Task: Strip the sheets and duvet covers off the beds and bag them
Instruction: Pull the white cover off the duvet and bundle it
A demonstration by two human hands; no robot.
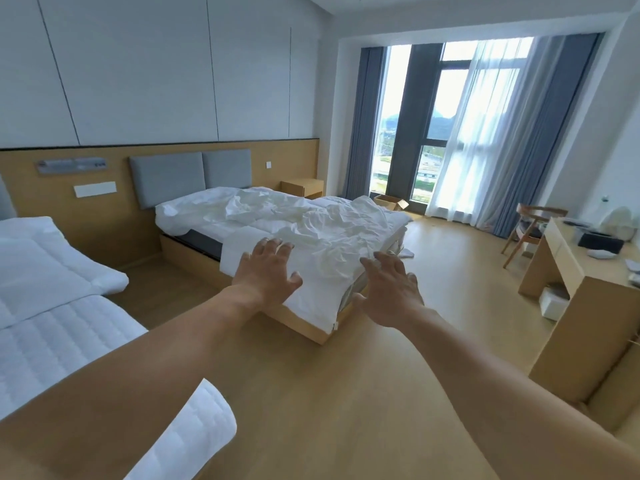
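Ahead stands a bed with a wooden base (301,325) and a rumpled white sheet and duvet cover (311,220) lying loose over it. Both my arms stretch forward toward its foot end. My left hand (268,268) has spread fingers and hovers in front of the near left part of the bedding. My right hand (389,289) is spread too, in front of the bed's near right corner. Neither hand holds anything. Whether they touch the cloth I cannot tell. A second bed (52,323) at the left shows a white quilted mattress pad.
A wooden floor (346,393) runs between the beds. A desk (575,289) with a chair (530,230) stands at the right. A bedside table (302,187) and a cardboard box (389,201) sit by the curtained window (450,133).
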